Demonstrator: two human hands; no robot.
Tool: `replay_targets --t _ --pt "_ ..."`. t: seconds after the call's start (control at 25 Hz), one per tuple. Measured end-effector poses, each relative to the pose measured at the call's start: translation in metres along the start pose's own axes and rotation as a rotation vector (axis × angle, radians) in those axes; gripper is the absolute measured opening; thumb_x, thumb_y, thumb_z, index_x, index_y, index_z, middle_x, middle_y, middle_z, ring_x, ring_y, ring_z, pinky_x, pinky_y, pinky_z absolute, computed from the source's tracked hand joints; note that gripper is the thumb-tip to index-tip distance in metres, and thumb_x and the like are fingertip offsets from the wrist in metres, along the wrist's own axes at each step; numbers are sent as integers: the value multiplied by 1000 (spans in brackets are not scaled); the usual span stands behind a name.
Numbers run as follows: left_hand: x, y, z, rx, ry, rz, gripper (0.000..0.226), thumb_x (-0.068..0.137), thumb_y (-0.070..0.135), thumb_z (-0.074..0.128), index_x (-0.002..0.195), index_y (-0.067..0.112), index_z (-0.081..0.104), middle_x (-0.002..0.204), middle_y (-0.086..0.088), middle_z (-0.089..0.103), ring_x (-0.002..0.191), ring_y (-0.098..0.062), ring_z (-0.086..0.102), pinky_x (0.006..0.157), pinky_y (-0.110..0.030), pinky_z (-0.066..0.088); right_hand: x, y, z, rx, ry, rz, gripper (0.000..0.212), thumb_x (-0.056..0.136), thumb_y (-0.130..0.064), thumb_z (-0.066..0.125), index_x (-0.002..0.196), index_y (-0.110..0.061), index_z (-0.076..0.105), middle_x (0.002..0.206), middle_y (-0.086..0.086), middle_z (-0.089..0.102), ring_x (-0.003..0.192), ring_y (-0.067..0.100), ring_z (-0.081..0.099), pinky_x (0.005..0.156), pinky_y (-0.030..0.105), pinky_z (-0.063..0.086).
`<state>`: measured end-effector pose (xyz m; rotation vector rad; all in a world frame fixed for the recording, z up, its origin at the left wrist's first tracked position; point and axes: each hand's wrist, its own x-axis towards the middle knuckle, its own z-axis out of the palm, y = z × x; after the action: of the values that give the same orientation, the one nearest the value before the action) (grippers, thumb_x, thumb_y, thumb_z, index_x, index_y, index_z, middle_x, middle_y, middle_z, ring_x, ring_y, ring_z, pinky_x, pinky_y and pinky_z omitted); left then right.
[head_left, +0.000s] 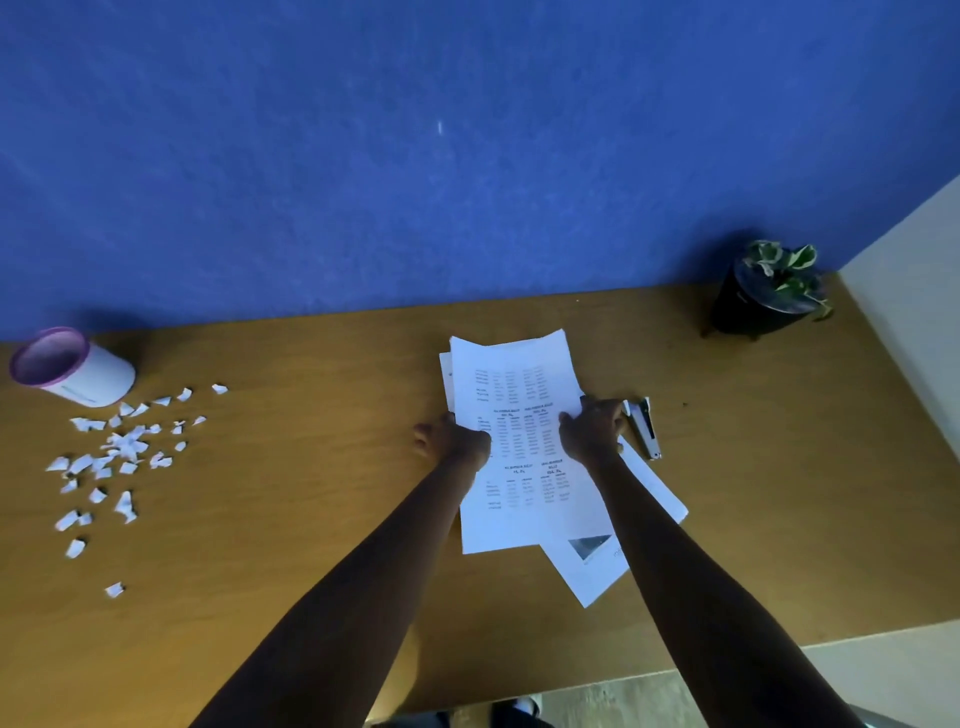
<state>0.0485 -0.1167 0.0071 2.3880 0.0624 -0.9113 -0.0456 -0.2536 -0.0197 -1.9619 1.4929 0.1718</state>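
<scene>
Your left hand (453, 440) and right hand (595, 432) pinch the printed sheets' (514, 371) edges, likely squaring them for the three-o'clock stapler (644, 427).

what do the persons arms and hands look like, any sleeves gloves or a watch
Both are bare: the left forearm and right forearm show no sleeve in view, and the left hand and right hand wear no gloves. No watch or bracelet shows at either wrist. The light is too dim to tell about rings.
</scene>
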Motion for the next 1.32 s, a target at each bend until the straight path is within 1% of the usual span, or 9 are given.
replay_targets --t 0.2,0.32,0.48,0.6,0.72,0.84,1.04,1.2,1.32 --pt "9 -1 0 13 -2 -25 40 91 15 59 130 11 50 145 -16 33 119 -30 45 95 -36 50 -1 8 2 220 58 -39 54 90 -23 65 135 -5 43 138 12 38 127 36 46 105 39 40" --pt "12 2 -2 -49 -25 -92 57 93 15 56 146 6 38 155 -18 30 138 -36 37 113 -41 37 2 7 -1 129 36 -85 51 87 -33 66 128 -5 54 129 18 52 120 38 53 101 41 45" --pt "-9 8 3 -359 90 -154 73 93 11 57 151 5 13 135 -12 49 110 -29 58 87 -35 53 1 6 1 94 8 -155 48 87 -40 62 125 -11 56 124 15 63 119 39 56 102 50 45" --pt "-17 5 6 -336 138 -129 92 89 19 63 155 11 -1 127 -9 55 109 -31 61 90 -42 55 -5 2 -3 168 7 -196 45 92 -25 63 129 -4 49 128 15 61 115 37 59 89 38 50" --pt "-18 1 11 -281 134 -89 56 88 23 64 139 10 46 125 -7 64 105 -30 66 86 -40 58 -2 2 -18 195 -48 -216 43 93 -14 63 130 -6 42 126 15 61 109 36 63 76 32 48" --pt "-25 -1 14 -260 131 -30 29 80 25 59 105 16 70 106 -2 73 88 -26 71 75 -41 62 11 5 -36 57 -151 -227 51 93 -22 63 136 -5 42 134 16 57 119 36 57 89 39 49" --pt "-51 -8 33 -328 45 -221 47 69 28 49 111 12 63 120 -6 62 101 -27 64 89 -41 57 21 18 -55 -293 -293 -246 50 97 -22 53 138 1 38 144 19 45 133 31 44 104 33 36" --pt "-80 -12 47 -118 1 -232 18 92 20 45 109 15 50 136 -10 44 108 -27 43 90 -33 38 14 30 -48 -419 -183 -288 41 100 -19 43 133 6 39 141 22 46 135 32 42 109 32 31" --pt "-78 -12 53 -102 -12 -230 33 91 29 46 120 14 51 140 -17 40 119 -35 41 98 -33 35 3 38 -34 -407 -123 -314 62 96 -31 56 140 4 32 149 26 31 141 36 31 114 39 28"
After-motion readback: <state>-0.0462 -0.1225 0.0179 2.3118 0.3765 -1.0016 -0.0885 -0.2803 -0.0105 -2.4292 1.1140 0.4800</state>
